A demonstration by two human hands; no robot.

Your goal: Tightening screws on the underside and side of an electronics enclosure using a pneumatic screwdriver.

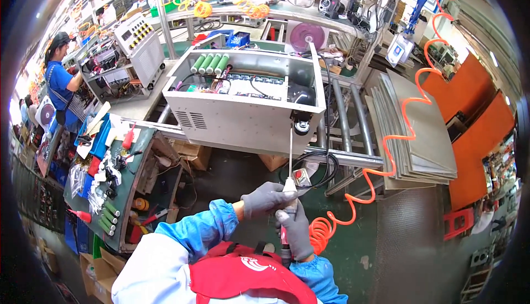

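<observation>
In both gray-gloved hands is a pneumatic screwdriver with a long thin bit pointing away from me. My left hand closes round its pale nose. Behind it, my right hand wraps the body, near a red section. The bit's far end reaches the near wall of an open gray metal cabinet, beside a round black fitting; whether it touches a screw is too small to tell. Inside the cabinet are green cylinders, wiring and a circuit board.
The cabinet rests on a roller conveyor. An orange coiled hose hangs at the right, near stacked metal panels. At left stands a green-topped bench with loose parts and red-handled tools. A co-worker in blue stands far left.
</observation>
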